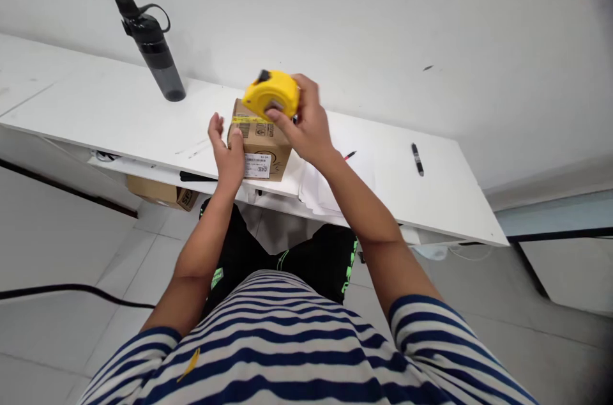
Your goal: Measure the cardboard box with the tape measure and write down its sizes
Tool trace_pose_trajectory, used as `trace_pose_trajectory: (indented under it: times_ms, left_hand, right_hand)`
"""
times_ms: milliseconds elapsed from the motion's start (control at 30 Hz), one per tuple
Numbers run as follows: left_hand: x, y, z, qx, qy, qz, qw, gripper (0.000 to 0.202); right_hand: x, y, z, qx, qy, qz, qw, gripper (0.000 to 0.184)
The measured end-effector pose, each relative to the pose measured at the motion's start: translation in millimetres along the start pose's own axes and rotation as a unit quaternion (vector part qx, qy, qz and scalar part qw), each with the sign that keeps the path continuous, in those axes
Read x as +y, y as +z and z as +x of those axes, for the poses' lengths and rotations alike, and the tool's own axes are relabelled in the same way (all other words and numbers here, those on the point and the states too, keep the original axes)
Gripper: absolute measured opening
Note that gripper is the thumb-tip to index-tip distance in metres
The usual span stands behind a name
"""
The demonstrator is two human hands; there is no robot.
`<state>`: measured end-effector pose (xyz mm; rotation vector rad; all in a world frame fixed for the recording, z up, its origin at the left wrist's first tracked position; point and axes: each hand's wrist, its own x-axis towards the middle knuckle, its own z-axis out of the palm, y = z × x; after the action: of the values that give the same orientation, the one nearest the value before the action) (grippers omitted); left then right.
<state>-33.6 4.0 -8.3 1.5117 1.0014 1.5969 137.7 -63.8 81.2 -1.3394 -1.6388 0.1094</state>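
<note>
The tape measure [274, 92] is grasped by the right hand [309, 127] over the cardboard box [281, 159], whose contents are hidden. The box's left side is touched by the left hand [230, 161], fingers spread. Upright on the desk [119, 108], a tinted bottle [159, 60] is seen, contents unclear.

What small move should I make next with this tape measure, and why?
I'd probably lower the tape measure in your right hand so its yellow blade sits flat on the box. The case looks raised above the box's top with the blade out across it, and your left hand is at the box's left side, close to the blade's end.
</note>
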Motion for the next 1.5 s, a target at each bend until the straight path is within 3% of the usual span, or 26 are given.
trace_pose_trajectory:
  times_ms: [67, 133, 200, 267, 367, 433, 500, 567, 633, 700, 767, 833, 933, 1000, 1100, 1200, 1300, 1500]
  left_hand:
    - [11, -2.4, -19, 0.069, 0.069, 0.062, 0.993, 0.07]
    - [27, -0.9, -45, 0.063, 0.127, 0.057, 0.988, 0.082]
    - [44, 6.3, -74, -0.05, 0.132, -0.031, 0.989, 0.089]
    - [59, 17.3, -98, -0.217, 0.057, -0.124, 0.967, 0.08]
    - [69, 33.1, -111, -0.304, -0.06, -0.178, 0.934, 0.057]
    - [66, 41.7, -105, -0.337, -0.096, -0.168, 0.921, 0.053]
    - [56, 51.8, -94, -0.411, -0.102, -0.125, 0.897, 0.056]
    - [45, 65.9, -83, -0.491, -0.08, -0.061, 0.865, 0.056]
    - [33, 82.5, -75, -0.553, -0.028, 0.005, 0.833, 0.055]
    - [24, 96.4, -70, -0.592, 0.021, 0.067, 0.803, 0.056]
    - [15, 102.4, -67, -0.609, 0.042, 0.119, 0.783, 0.057]
    - [9, 99.5, -67, -0.603, 0.034, 0.144, 0.784, 0.056]
    - [2, 87.5, -69, -0.571, 0.015, 0.136, 0.809, 0.052]
    - [-1, 81.7, -71, -0.558, 0.013, 0.129, 0.82, 0.051]
    - [-5, 80.0, -74, -0.555, 0.012, 0.134, 0.821, 0.053]
    - [-9, 82.2, -75, -0.546, -0.001, 0.135, 0.827, 0.051]
    - [-13, 83.5, -76, -0.54, -0.007, 0.128, 0.832, 0.049]
    - [-14, 84.0, -76, -0.548, 0.0, 0.128, 0.827, 0.049]
  right_hand:
    - [11, -10, -33, 0.077, 0.015, 0.086, 0.993, 0.074]
    - [18, -12, -72, 0.132, 0.04, 0.14, 0.981, 0.069]
    - [19, -6, -111, 0.138, 0.06, 0.167, 0.975, 0.065]
    - [18, 0, -146, 0.122, 0.054, 0.168, 0.977, 0.067]
    - [26, -8, -174, 0.029, 0.042, 0.164, 0.985, 0.074]
    - [46, -31, -173, -0.044, 0.067, 0.127, 0.989, 0.08]
    - [77, -60, -158, -0.034, 0.136, -0.023, 0.99, 0.075]
    - [112, -86, -136, -0.038, 0.218, -0.223, 0.95, 0.054]
    - [145, -102, -115, -0.155, 0.256, -0.367, 0.881, 0.054]
    - [167, -109, -101, -0.228, 0.246, -0.404, 0.851, 0.054]
    - [177, -109, -94, -0.25, 0.223, -0.401, 0.853, 0.048]
    - [176, -104, -95, -0.218, 0.207, -0.38, 0.875, 0.041]
    - [162, -88, -106, -0.059, 0.213, -0.231, 0.947, 0.032]
    - [153, -73, -114, 0.04, 0.229, -0.075, 0.97, 0.047]
    - [146, -52, -124, 0.065, 0.275, 0.102, 0.954, 0.064]
    - [145, -42, -128, 0.074, 0.314, 0.187, 0.928, 0.069]
    - [145, -43, -128, 0.097, 0.333, 0.155, 0.925, 0.061]
    - [142, -45, -129, 0.075, 0.331, 0.087, 0.937, 0.045]
